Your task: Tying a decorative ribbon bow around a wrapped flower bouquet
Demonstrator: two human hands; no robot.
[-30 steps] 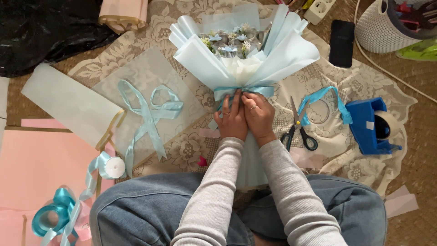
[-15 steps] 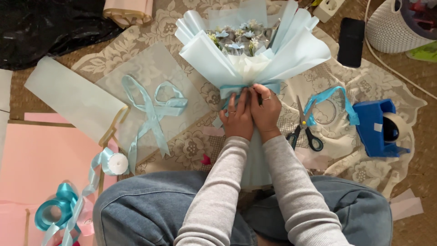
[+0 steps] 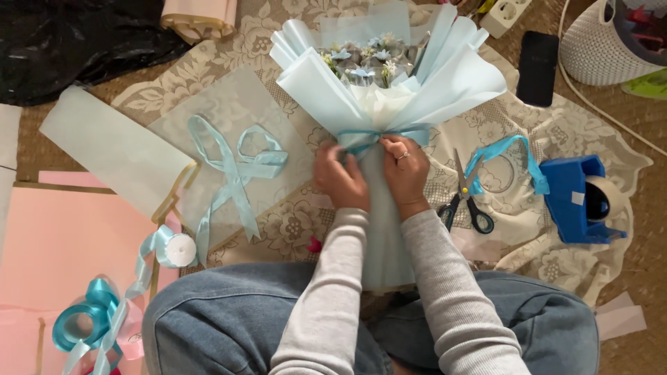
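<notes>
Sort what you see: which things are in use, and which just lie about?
In use: left hand, right hand, pale blue paper-wrapped bouquet, blue ribbon band.
Lying about: black-handled scissors, blue tape dispenser, black phone, pale ribbon bow.

Viewpoint: a single camera on the seated person's head
Facing: straight down over lap and floor
Nearness: close, at arm's reach
Shared views: only this one

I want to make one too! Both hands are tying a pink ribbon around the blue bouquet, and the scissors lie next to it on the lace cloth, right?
Almost. The ribbon is blue, not pink, as the head view shows. The rest is right: the left hand and right hand are both at the ribbon around the blue bouquet, and the scissors lie beside it on the lace cloth.
</notes>
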